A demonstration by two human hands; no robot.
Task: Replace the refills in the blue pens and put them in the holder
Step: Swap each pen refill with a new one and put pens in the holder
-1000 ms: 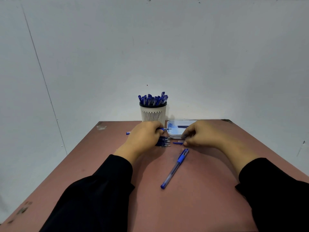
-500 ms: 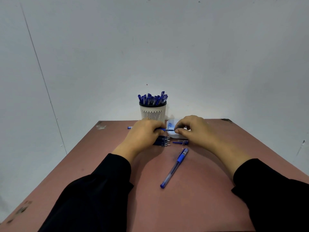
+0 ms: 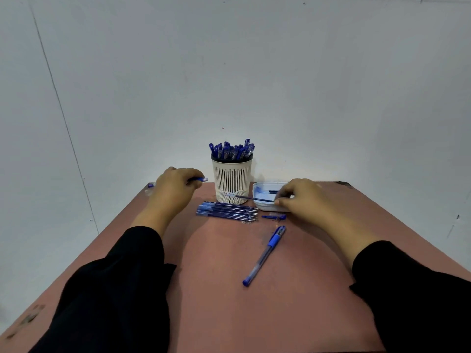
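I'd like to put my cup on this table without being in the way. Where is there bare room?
Bare table lies near the front edge, between the sleeves, on either side of the lone pen. The far end is crowded: holder, tray, refills, a small pen part and both hands.

Long black sleeves (image 3: 112, 289) cover both arms to the wrists.

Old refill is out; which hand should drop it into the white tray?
Right. The right hand already pinches the refill at the tray rim, while the left hand grips the pen barrel beyond the holder.
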